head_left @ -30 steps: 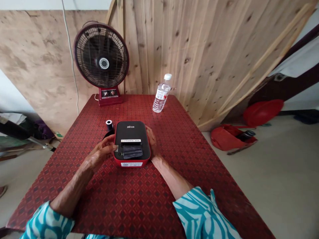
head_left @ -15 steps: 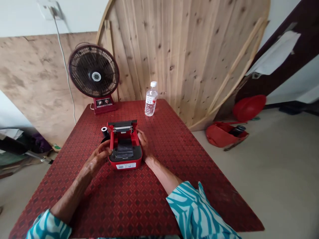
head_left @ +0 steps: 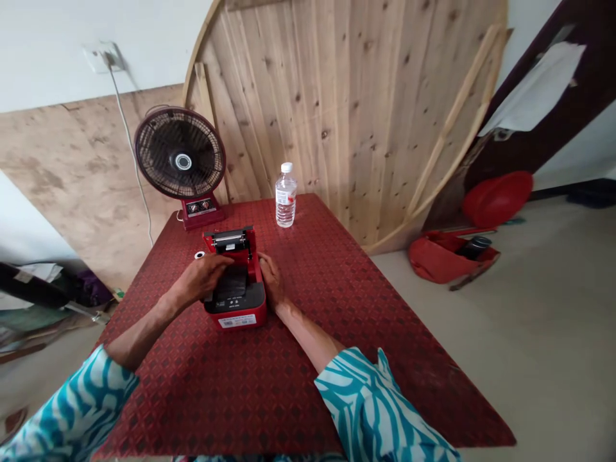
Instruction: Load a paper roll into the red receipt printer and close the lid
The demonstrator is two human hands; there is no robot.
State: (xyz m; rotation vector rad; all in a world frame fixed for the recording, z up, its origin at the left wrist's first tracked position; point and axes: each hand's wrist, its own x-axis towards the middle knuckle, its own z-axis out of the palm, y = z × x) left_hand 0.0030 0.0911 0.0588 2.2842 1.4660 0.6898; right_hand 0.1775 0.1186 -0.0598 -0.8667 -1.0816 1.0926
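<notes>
The small red and black printer stands on the counter, its lid raised at the far side and a white label on the red front facing the person. A dark sheet lies across the printer's opening. The left hand is over the printer's left edge, its fingers bent and drawn together above the opening, close to the sheet; I cannot tell whether they pinch anything. The right hand lies along the printer's right wall, touching it, with the fingers loosely stretched and a little apart from the palm's curl, steadying the side rather than wrapped around it. Just beyond the printer's left corner shows the white end of a roll, the rest of it hidden behind the left hand. Farther beyond the printer and to its right, a clear bottle with a white cap stands upright; beyond it to its left is a dark red fan. A large wooden board rises behind the printer. Well to the printer's right, on the floor, sits a red bag with a dark cup in it.
</notes>
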